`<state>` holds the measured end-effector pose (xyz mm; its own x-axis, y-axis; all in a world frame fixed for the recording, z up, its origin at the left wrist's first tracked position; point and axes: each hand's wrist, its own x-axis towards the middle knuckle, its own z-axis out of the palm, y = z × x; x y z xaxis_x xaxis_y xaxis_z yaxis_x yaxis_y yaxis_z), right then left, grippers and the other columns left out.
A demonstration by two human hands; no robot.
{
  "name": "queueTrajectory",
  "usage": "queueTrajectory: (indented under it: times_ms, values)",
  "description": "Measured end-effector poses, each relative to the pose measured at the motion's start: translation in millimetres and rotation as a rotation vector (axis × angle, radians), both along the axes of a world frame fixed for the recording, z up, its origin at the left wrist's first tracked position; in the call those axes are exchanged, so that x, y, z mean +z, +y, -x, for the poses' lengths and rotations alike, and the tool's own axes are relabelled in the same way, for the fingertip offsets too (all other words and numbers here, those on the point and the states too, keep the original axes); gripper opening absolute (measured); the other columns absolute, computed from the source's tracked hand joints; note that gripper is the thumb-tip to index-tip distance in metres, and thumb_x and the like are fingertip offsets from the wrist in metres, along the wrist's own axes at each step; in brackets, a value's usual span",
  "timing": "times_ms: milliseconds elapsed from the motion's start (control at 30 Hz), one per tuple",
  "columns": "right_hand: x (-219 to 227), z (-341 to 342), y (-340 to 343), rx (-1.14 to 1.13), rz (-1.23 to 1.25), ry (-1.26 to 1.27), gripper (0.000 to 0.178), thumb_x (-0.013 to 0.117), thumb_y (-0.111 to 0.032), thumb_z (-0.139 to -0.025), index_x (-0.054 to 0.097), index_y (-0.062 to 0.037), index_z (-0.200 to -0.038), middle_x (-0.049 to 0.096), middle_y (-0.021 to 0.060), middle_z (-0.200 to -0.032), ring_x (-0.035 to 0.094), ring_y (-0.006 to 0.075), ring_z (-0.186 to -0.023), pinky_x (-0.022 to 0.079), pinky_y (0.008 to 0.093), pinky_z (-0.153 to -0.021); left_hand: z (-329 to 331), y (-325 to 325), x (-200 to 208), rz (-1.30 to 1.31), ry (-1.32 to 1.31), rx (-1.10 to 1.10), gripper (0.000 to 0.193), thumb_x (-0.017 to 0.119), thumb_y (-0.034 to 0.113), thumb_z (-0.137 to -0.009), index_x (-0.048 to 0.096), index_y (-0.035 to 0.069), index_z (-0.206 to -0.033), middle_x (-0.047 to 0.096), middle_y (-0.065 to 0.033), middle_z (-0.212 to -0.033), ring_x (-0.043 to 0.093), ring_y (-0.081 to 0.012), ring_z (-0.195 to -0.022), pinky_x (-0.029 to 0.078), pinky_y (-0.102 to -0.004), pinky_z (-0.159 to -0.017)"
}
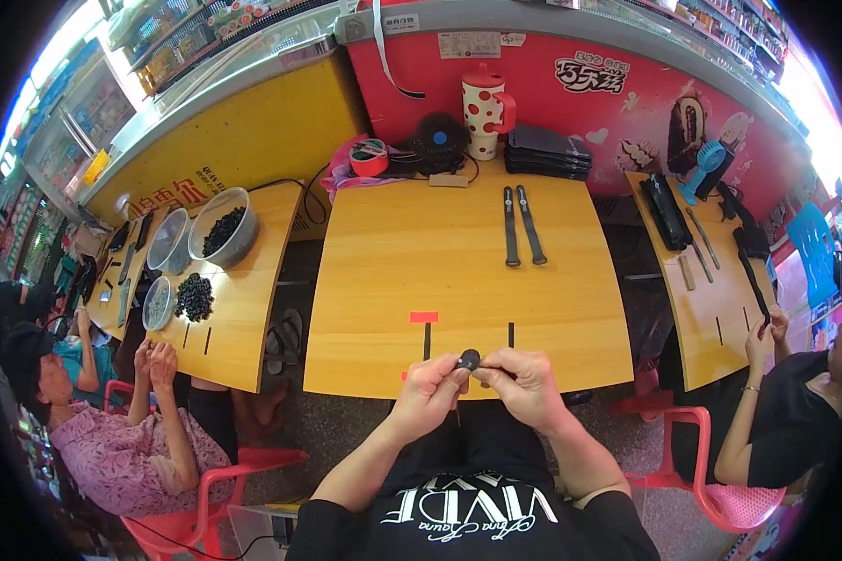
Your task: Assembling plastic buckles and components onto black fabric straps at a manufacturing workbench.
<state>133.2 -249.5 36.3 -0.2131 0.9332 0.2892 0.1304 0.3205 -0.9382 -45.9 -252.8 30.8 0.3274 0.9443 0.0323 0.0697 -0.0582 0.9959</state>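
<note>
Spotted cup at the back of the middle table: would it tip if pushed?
The cup could tip if pushed near the top, being tall with a narrower base. The side handle probably makes it easy to lift. Its weight is hard to judge, as the lid hides the contents.

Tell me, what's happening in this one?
The person's left hand and right hand pinch a small dark piece between them, at the near edge of the wooden table. Two dark straps lie side by side toward its far side. At the right-hand table, a co-worker handles a long dark strip.
</note>
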Motion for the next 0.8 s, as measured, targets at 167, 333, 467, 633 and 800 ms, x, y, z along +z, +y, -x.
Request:
queueTrajectory:
  times_ms: [167,333,467,633,800]
  values:
    - [16,-13,5,0.127,0.402,0.074,0.012,0.069,-0.007,-0.085,0.064,0.0034,-0.082,0.057,0.0041,-0.065,0.046,0.0078,-0.058,0.037,0.0248,-0.052,-2,3,1,-0.621,0.504,0.084,0.006,0.056,0.003,-0.088,0.058,0.001,-0.093,0.059,-0.0138,-0.075,0.062,-0.0287,-0.064,0.047,-0.0379,-0.053]
    - [24,-18,2,0.152,0.198,-0.285,0.012,0.069,-0.007,-0.083,0.064,0.0028,-0.080,0.060,0.0106,-0.067,0.053,0.0165,-0.055,0.040,0.0299,-0.052,0,1,-7,-0.651,0.820,-0.032,0.013,0.060,0.003,-0.084,0.058,0.002,-0.098,0.060,-0.0152,-0.079,0.063,-0.0327,-0.067,0.048,-0.0415,-0.055]
    - [26,-15,1,0.022,-0.044,-0.387,0.013,0.068,-0.005,-0.084,0.063,0.0033,-0.076,0.060,0.0075,-0.066,0.053,0.0112,-0.060,0.041,0.0276,-0.055,-1,8,-10,-0.634,0.454,0.112,0.015,0.062,0.007,-0.087,0.061,0.001,-0.101,0.062,-0.0126,-0.077,0.062,-0.0245,-0.061,0.049,-0.0347,-0.053]
    - [16,-18,-4,-0.157,0.073,-0.265,0.011,0.068,-0.007,-0.086,0.062,0.0023,-0.087,0.058,0.0077,-0.067,0.056,0.0150,-0.061,0.042,0.0283,-0.056,7,6,0,0.089,-0.059,0.017,0.020,0.058,0.013,-0.096,0.062,-0.001,-0.109,0.060,-0.0013,-0.075,0.052,-0.0049,-0.058,0.044,-0.0205,-0.053]
    - [8,-2,-5,-0.149,-0.124,-0.267,0.006,0.063,-0.008,-0.088,0.062,-0.0019,-0.088,0.060,0.0138,-0.073,0.060,0.0313,-0.064,0.045,0.0358,-0.055,7,3,2,0.238,-0.309,0.012,0.022,0.052,0.010,-0.098,0.063,-0.003,-0.111,0.061,-0.0042,-0.077,0.054,-0.0081,-0.059,0.044,-0.0201,-0.054]
